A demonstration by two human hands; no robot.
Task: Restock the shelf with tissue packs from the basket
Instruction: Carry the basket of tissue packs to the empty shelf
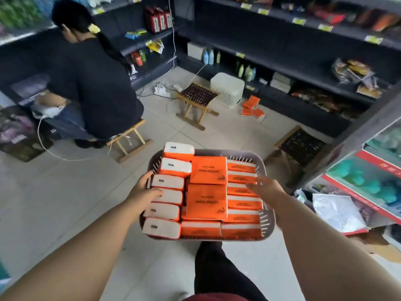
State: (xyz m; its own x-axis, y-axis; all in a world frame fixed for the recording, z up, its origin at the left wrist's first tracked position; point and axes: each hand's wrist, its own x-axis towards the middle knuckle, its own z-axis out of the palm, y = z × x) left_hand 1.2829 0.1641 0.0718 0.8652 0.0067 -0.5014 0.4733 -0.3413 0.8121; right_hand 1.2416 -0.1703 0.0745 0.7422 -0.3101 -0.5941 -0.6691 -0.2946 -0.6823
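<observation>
Fingers seemingly atop basket's packs

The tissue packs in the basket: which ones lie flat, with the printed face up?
The two middle-column packs, reading COTTON TISSUE; the rest stand on edge.

Grey basket crammed with orange tissue packs

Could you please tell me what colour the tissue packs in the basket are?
Orange and white tissue packs, seen clearly in the head view.
</observation>
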